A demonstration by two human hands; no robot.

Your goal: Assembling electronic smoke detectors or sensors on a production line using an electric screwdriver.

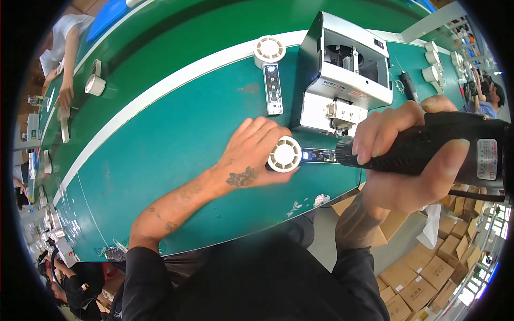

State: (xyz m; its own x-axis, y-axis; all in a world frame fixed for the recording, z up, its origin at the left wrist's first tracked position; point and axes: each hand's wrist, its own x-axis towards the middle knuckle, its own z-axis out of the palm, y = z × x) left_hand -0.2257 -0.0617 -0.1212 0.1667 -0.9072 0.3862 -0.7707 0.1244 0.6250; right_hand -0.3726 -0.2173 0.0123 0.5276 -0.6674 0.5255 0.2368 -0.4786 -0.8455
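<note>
My left hand (251, 147) is closed around a white round fan head (284, 154) with a spoked grille. From it, a narrow circuit board (319, 155) with a lit white light extends to the right. My right hand (401, 155) grips a black electric screwdriver (455, 144), fingers above and thumb along the near side. The ribbed nose of the screwdriver is at the board's right end; its bit is hidden, so I cannot tell whether it touches a screw. A second white fan head (269, 50) with its own lit board (273, 91) lies farther off on the green worktop (176, 160).
A silver and black machine (348, 69), apparently a screw feeder, stands beyond my right hand. Another slim dark tool (409, 85) lies behind it. Co-workers, one with a hand (65, 93) over the bench, work around. Cardboard boxes (417, 278) fill the floor at lower right.
</note>
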